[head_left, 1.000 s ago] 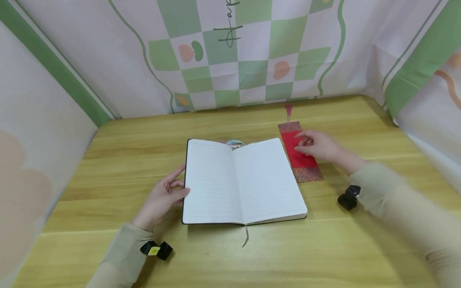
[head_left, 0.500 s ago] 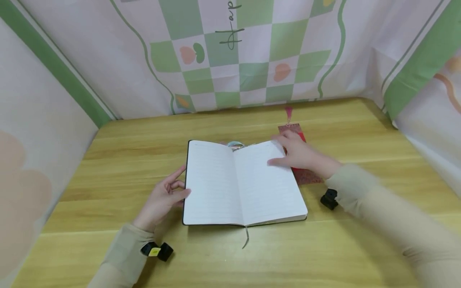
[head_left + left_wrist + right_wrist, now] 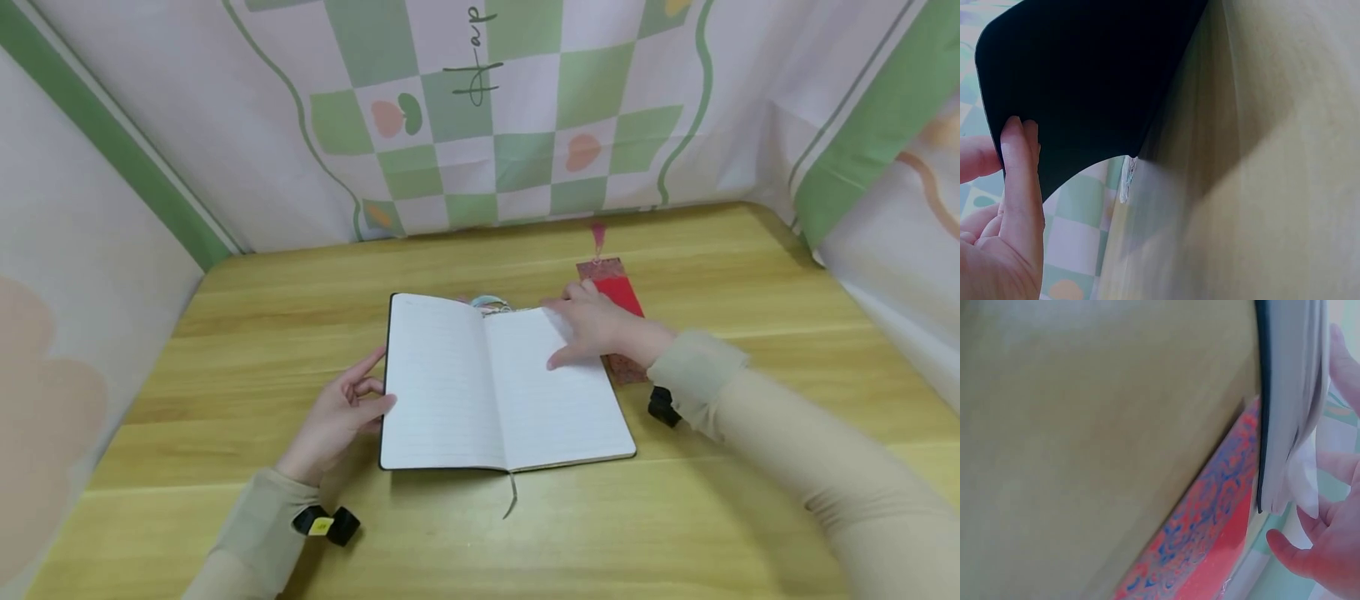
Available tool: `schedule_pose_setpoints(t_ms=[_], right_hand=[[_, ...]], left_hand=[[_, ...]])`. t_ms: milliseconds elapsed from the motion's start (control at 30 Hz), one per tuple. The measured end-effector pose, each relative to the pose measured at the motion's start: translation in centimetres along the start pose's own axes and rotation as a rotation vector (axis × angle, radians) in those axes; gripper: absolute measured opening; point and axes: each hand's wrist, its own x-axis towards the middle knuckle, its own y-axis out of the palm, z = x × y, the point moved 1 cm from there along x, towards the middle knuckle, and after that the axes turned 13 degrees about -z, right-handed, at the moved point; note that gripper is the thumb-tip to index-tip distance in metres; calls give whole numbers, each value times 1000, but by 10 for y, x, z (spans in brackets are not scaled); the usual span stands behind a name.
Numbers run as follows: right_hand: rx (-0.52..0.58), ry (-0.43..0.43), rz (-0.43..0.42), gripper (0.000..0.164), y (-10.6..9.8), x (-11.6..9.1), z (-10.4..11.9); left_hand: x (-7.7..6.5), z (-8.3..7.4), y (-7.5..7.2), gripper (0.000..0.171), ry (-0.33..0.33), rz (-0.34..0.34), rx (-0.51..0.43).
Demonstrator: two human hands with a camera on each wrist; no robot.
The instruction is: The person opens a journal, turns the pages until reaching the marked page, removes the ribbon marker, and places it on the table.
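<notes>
An open notebook (image 3: 442, 383) with lined white pages and a black cover lies at the middle of the table. My left hand (image 3: 333, 421) pinches its left edge, thumb on the page; in the left wrist view the fingers (image 3: 1019, 169) lie against the black cover. At the upper right corner my right hand (image 3: 592, 325) touches the right page, thumb apart from the other fingers. In the right wrist view a loose page corner (image 3: 1304, 481) bends out near its fingertips. A red patterned bookmark (image 3: 620, 293) lies partly hidden beneath that hand and beside the notebook.
A pink tassel (image 3: 598, 235) hangs from the bookmark's far end. Small pale, multicoloured items (image 3: 489, 303) peek out behind the notebook's spine. A grey ribbon (image 3: 512, 496) trails from its near edge on the wooden table (image 3: 247, 333). A checked curtain (image 3: 457, 167) stands behind.
My right hand has moved left from above the bookmark onto the notebook's upper right corner. That page's corner now sits lower and bent. My left hand keeps its hold.
</notes>
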Motion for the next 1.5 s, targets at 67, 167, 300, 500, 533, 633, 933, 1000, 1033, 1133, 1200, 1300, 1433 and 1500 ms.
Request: schedule_pose_setpoints(t_ms=[67, 167, 300, 500, 533, 633, 933, 1000, 1033, 1133, 1200, 1300, 1433, 1500], right_hand=[[-12, 3, 3, 96, -1, 0, 1], [-30, 6, 4, 95, -2, -1, 2], [-47, 4, 3, 95, -4, -2, 4], [-44, 14, -9, 92, -4, -6, 7], [-45, 6, -19, 91, -4, -7, 8], [-41, -34, -67, 81, -5, -11, 10], [119, -51, -165, 44, -13, -33, 17], [181, -18, -195, 42, -17, -39, 17], [220, -8, -209, 42, -19, -42, 17], [337, 52, -216, 42, -27, -49, 20], [445, 116, -193, 43, -32, -53, 22], [649, 221, -118, 47, -34, -56, 26], [921, 349, -4, 55, -33, -62, 32], [1006, 355, 34, 58, -31, -65, 36]], left_hand=[[0, -1, 0, 70, -1, 2, -5], [0, -1, 0, 70, 3, 3, -5], [1, -1, 0, 70, 5, 0, -6], [1, 0, 0, 70, -1, -6, 8], [1, 0, 0, 70, 0, -6, 10], [1, 0, 0, 69, 1, -9, 14], [0, 0, 0, 70, 1, -7, 9], [0, 0, 0, 70, 2, -6, 10], [0, 0, 0, 70, 2, -7, 12], [1, -1, 0, 70, 7, -7, 8], [1, -1, 0, 69, 9, -8, 6], [1, -2, 0, 69, 11, -12, 11], [0, -2, -1, 70, 3, -8, 16], [0, -1, -1, 70, 1, -2, 13]])
